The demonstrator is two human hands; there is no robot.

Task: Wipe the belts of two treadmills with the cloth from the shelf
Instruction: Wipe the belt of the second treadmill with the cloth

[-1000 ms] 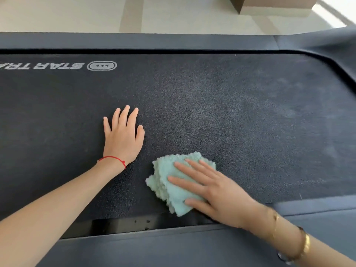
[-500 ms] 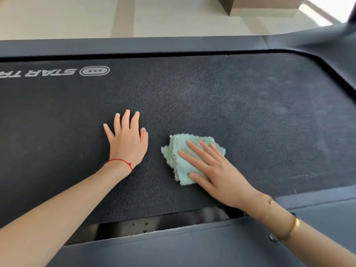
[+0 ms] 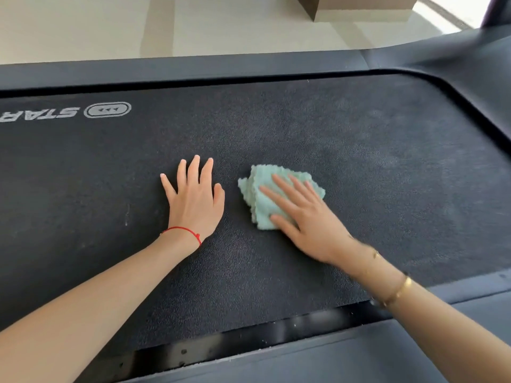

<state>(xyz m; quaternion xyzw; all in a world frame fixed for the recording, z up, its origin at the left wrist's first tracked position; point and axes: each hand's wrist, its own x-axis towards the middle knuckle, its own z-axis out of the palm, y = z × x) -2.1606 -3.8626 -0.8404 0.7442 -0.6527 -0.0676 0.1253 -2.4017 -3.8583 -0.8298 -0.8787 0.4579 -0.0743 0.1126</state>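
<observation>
1. The belt [image 3: 359, 161] is dark and grainy and fills most of the view, running left to right.
2. The left hand [image 3: 193, 200] lies flat on the belt, palm down, fingers straight and slightly spread, holding nothing.
3. A red string [image 3: 184, 232] circles the left wrist.
4. The cloth [image 3: 265, 197] is pale green and fluffy, bunched into folds, and sits on the belt near the middle, just right of the left hand and apart from it.
5. The right hand [image 3: 309, 217] presses down on the cloth with straight, spread fingers; the fingers cover its right and near parts, while its left and far edges stick out past them. The thumb lies along the near edge of the cloth.
6. A gold bangle [image 3: 398, 291] sits on the right forearm, with a thinner chain nearer the wrist.
7. A white logo [image 3: 107, 109] with upside-down lettering is printed on the belt at far left.
8. A dark side rail [image 3: 193, 67] borders the belt on the far side, and another runs along the near side.
9. Beyond the far rail lies a light floor [image 3: 83, 26], with a brown box [image 3: 359, 6] at the top right.
</observation>
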